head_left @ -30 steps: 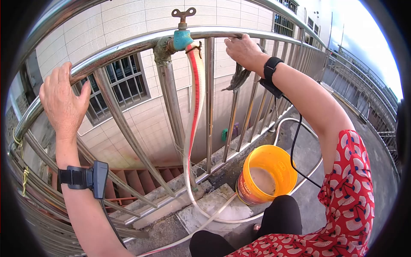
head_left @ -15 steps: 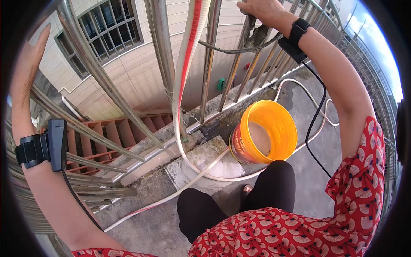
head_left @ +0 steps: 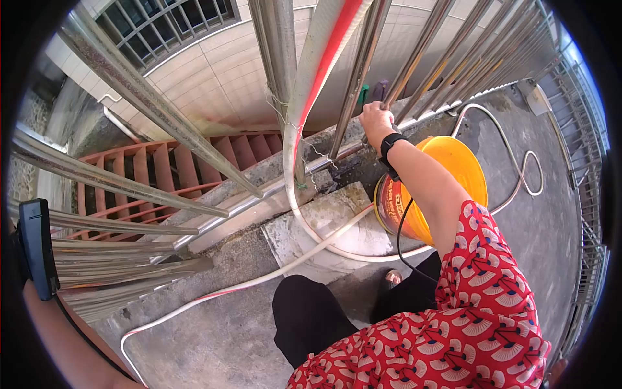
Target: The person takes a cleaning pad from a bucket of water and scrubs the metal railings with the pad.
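My right hand [head_left: 377, 124] is closed around the lower part of a metal railing bar [head_left: 414, 55], just above the bottom rail. Whether a cloth is pressed under the fingers, I cannot make out. Beneath my right forearm stands a yellow bucket [head_left: 459, 162], partly covered by the arm. My left hand is beyond the left edge of the view; only the forearm [head_left: 61, 330] with a black wrist device [head_left: 37, 249] shows. A white hose with a red stripe [head_left: 324, 65] hangs down in front of the railing and curves along the floor.
Left of me, more metal bars [head_left: 139, 97] fan out over the low concrete ledge. Red-brown stairs [head_left: 181, 168] lie below, beyond the railing. A pale slab [head_left: 330, 223] rests by my knees, with the hose crossing it. Behind the bars is a tiled wall [head_left: 220, 78].
My right hand has come down from high on the railing to near its base. The dark cloth seen there before is out of sight. My left hand has left the view.
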The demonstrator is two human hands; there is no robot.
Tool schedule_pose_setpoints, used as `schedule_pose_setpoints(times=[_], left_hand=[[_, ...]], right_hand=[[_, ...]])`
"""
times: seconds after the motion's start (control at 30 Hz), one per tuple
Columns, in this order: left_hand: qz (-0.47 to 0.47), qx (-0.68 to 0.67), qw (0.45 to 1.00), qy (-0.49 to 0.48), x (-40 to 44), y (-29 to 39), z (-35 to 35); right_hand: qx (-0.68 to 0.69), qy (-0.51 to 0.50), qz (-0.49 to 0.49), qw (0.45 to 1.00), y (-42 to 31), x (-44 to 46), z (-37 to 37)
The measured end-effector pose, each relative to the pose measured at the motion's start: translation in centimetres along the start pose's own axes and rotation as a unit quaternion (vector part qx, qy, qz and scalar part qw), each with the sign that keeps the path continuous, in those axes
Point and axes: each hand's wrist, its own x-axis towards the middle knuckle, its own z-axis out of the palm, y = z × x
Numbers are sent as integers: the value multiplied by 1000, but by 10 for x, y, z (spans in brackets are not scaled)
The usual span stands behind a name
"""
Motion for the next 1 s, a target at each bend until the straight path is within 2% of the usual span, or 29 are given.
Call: schedule_pose_setpoints(times=[0.07,0.1,0.17,0.23,0.3,0.33,0.4,0.43,0.5,0.53,0.57,0.63,0.67,0.73,0.77,0.83,0.9,0.93,1.0], left_hand=[[-8,-11,1000,-25,-2,10,-3],[-20,-5,999,-29,-1,13,-2],[-36,-1,999,-22,0,15,-3],[-43,-1,999,-14,-3,18,8],[-35,45,998,10,-5,25,5],[-28,51,998,12,-6,28,2],[-18,64,998,17,-7,32,-1],[-17,64,998,15,-7,35,0],[-17,69,997,6,-7,37,-1],[-16,73,997,1,-7,38,-2],[-13,83,996,-1,-7,39,-3],[-12,94,996,-6,-6,41,-7],[-11,98,995,-9,-6,42,-7],[-17,99,995,-12,-8,42,-7],[-20,99,995,-16,-8,41,-6],[-22,106,994,-18,-7,39,-9],[-30,106,994,-22,-5,38,-10],[-33,107,993,-25,-5,36,-11],[-49,110,992,-31,-5,32,-11]], right_hand=[[35,-62,-11,997,-28,10,25],[40,-60,-13,997,-40,19,36],[160,-173,-53,970,-54,30,48],[214,-179,-75,957,-64,44,55],[199,-165,-195,946,-60,48,43],[199,-164,-198,946,-60,53,45],[327,-158,-171,916,-60,71,56],[332,-158,-171,914,-62,79,64],[521,-87,-311,790,-71,93,65],[564,-167,-241,772,-85,91,55],[617,-123,-264,731,-111,108,89],[572,-156,-251,765,-112,103,76],[574,-151,-256,763,-109,104,70],[556,-234,-229,764,-103,99,69],[555,-236,-229,764,-111,106,99],[417,-118,-168,885,-126,125,148],[352,-167,-36,920,-82,88,100],[263,-182,-19,947,-75,79,80],[289,-201,-11,936,-80,78,87]])
